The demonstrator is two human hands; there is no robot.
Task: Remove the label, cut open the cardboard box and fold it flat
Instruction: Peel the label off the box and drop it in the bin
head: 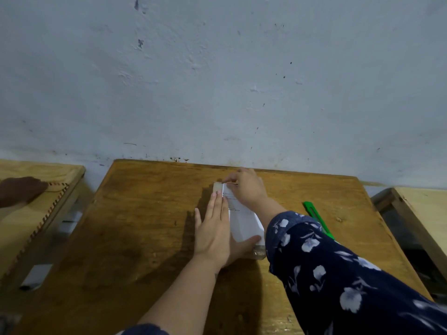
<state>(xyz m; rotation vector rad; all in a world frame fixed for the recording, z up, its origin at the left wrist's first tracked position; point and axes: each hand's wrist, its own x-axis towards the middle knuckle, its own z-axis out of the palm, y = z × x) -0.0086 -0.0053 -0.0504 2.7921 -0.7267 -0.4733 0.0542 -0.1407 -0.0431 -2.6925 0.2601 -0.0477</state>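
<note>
- Here, a small cardboard box (219, 187) lies mid-table on the brown wooden table (145, 226), near the wall.
- The left hand (214, 228) lies open and flat along its left side.
- The right hand (246, 187) pinches the white label (244, 221) at the box's far end.
- A green cutter (316, 217) lies apart, to the right.

Dim, cool indoor light from the upper right throws soft, dark shadows leftward across the surface (150, 213), with overall softness and wide-angle bending at the edges.
</note>
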